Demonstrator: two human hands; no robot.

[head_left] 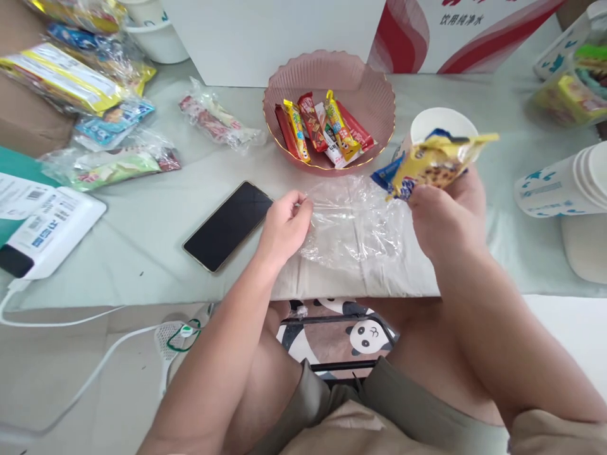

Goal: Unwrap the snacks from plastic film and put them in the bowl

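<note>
My right hand [448, 215] is closed around a yellow and blue cookie packet [429, 165], held just above the table's front edge. My left hand [284, 227] pinches the edge of a crumpled clear plastic bag [353, 224] that lies flat between both hands. Beyond the bag stands a pink scalloped bowl [367, 88] holding several red and yellow snack bars [322, 129]. A white paper cup [441, 124] stands right behind the cookie packet.
A black phone [228, 224] lies left of my left hand. Snack bags [104, 136] pile at the left, a white device with a label [47, 230] near the left edge. Stacked paper cups [564, 183] lie at the right. White boxes [284, 31] stand behind.
</note>
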